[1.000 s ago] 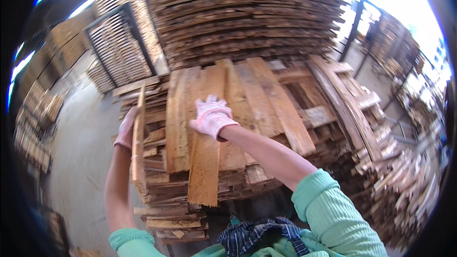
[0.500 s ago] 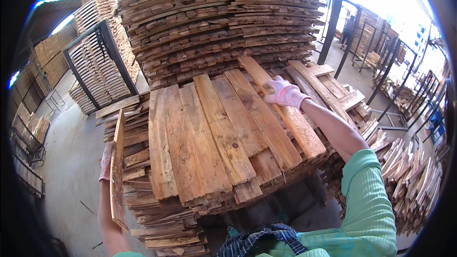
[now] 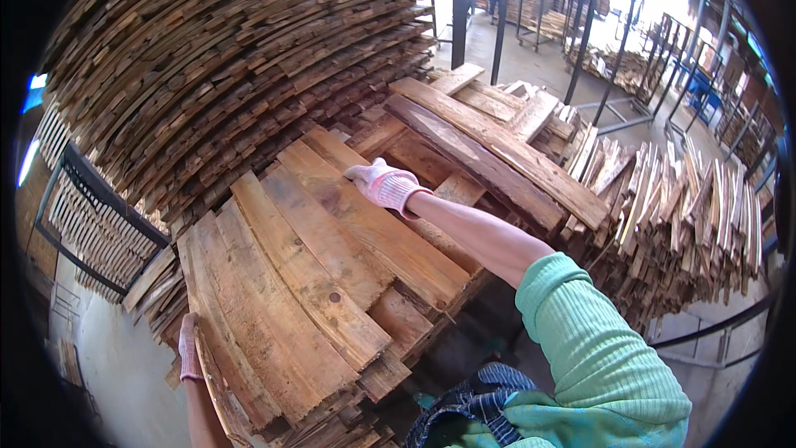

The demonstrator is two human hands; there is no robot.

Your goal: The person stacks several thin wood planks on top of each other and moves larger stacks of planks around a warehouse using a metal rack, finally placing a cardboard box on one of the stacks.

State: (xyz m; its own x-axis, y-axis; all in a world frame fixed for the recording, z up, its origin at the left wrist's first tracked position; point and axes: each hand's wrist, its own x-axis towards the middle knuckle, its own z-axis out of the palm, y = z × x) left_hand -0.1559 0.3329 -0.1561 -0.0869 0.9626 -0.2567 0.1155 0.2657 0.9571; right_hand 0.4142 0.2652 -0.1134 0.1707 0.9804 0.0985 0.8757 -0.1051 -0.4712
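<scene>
My left hand (image 3: 190,348), in a pinkish knit glove, grips a narrow wooden plank (image 3: 217,390) at the stack's left side. That plank is tilted on edge, and its lower end runs toward the bottom of the view. My right hand (image 3: 386,185), gloved the same way, is closed over another plank (image 3: 332,149) on top of the stack; the forearm covers part of it. Left of it lie several planks side by side, one with a dark knot (image 3: 335,297). Right of it, the lower layer shows in a gap, then a dark-edged board (image 3: 481,168).
A tall wall of stacked boards (image 3: 240,58) rises behind the planks. Loose sticks (image 3: 663,216) are piled at the right. Black metal frames (image 3: 589,41) stand beyond, and another frame (image 3: 91,224) stands at the far left with more boards.
My view has turned to the right. The plank under my right hand has shifted left toward its neighbour, widening the gap beside it. The left-hand plank has come close against the stack.
</scene>
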